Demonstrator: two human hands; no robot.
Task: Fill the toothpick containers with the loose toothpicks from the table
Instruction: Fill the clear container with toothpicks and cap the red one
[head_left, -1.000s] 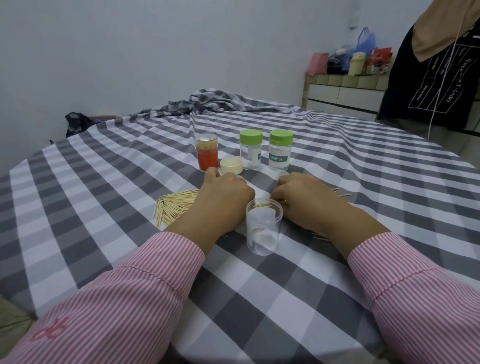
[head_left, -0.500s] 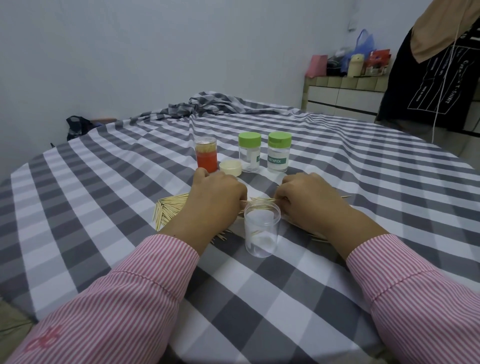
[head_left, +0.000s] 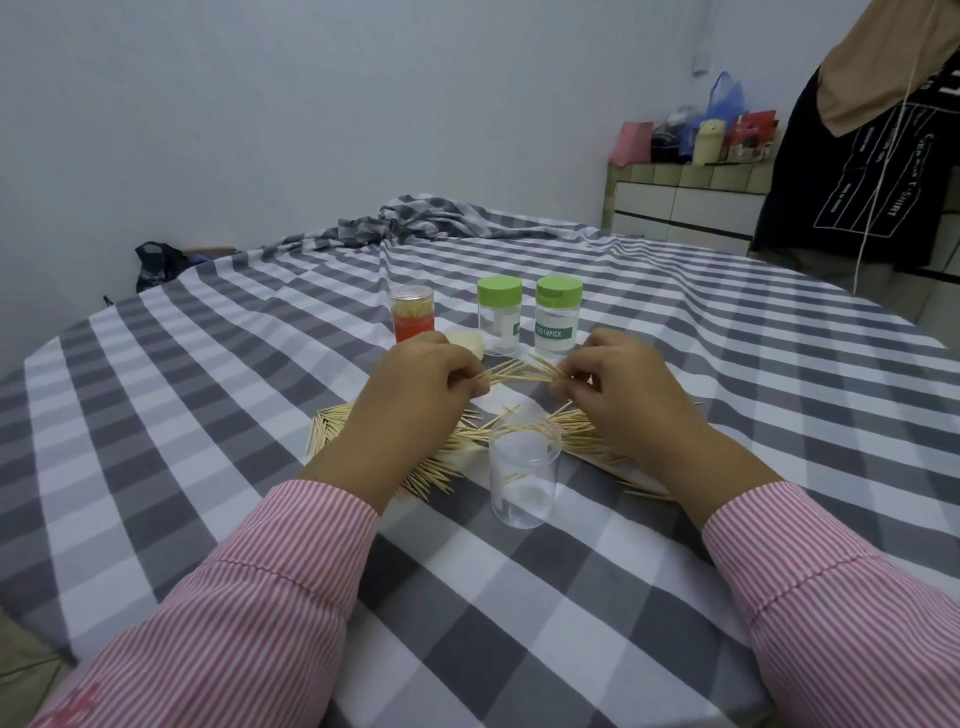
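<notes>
My left hand (head_left: 415, 387) and my right hand (head_left: 626, 387) are raised above the table, and together they pinch a bundle of toothpicks (head_left: 522, 373) stretched between them. Below the hands a pile of loose toothpicks (head_left: 358, 423) spreads over the checked cloth. An open clear container (head_left: 523, 475) stands upright in front of the pile, with a few toothpicks inside. Behind the hands stand two clear containers with green lids (head_left: 500, 317) (head_left: 558, 318) and a red container (head_left: 412, 313) full of toothpicks. A cream lid (head_left: 467, 343) lies beside the red one.
The table (head_left: 260, 467) wears a grey and white checked cloth, bunched up at the far edge (head_left: 415, 223). A person in a black shirt (head_left: 857, 171) stands at the far right by a tiled counter (head_left: 685, 202) with bags on it.
Both hands have lifted off the table with a bundle of toothpicks held between them; before, they rested low on the pile.
</notes>
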